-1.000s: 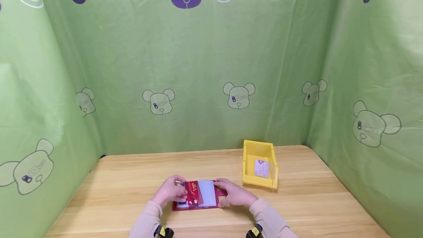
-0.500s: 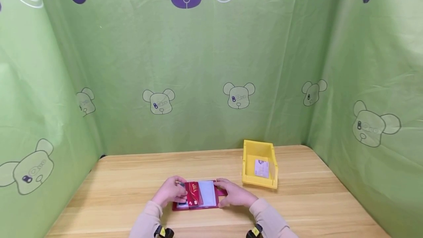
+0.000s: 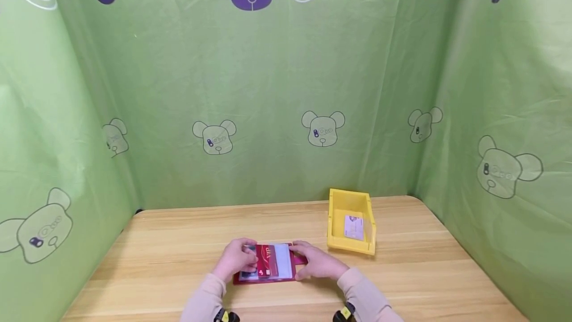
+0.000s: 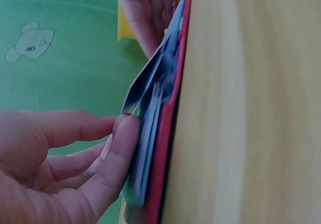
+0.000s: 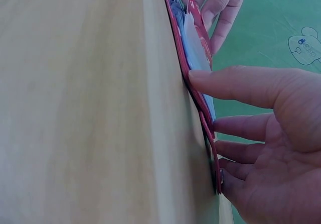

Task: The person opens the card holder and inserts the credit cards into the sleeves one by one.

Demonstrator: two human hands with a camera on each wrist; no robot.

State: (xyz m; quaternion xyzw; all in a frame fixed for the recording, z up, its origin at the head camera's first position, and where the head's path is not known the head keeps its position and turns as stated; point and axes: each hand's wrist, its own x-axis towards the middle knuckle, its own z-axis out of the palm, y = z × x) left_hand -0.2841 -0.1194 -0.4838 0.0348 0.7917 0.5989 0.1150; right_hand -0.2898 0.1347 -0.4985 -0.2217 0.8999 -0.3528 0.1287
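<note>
A red card (image 3: 267, 261) with gold "VIP" lettering leans over an open red card holder (image 3: 289, 279) with clear plastic sleeves. My left hand (image 3: 241, 257) pinches the card's left edge between thumb and fingers. In the left wrist view the card (image 4: 143, 81) is tilted up off the stacked sleeves (image 4: 150, 133), its far side down among them. My right hand (image 3: 315, 261) holds the right end of the card holder, thumb at the near edge and fingers on the far side. The holder's strap (image 3: 300, 260) juts out under that hand.
At the back right stands a yellow bin (image 3: 330, 227) with a pale card (image 3: 354, 227) lying in it. Green printed curtains (image 3: 268, 173) enclose the wooden table (image 3: 178, 242) at the back and both sides.
My left hand has moved slightly right with the red card, which now lies further over the right-hand sleeve. The right hand and the yellow bin have stayed put.
</note>
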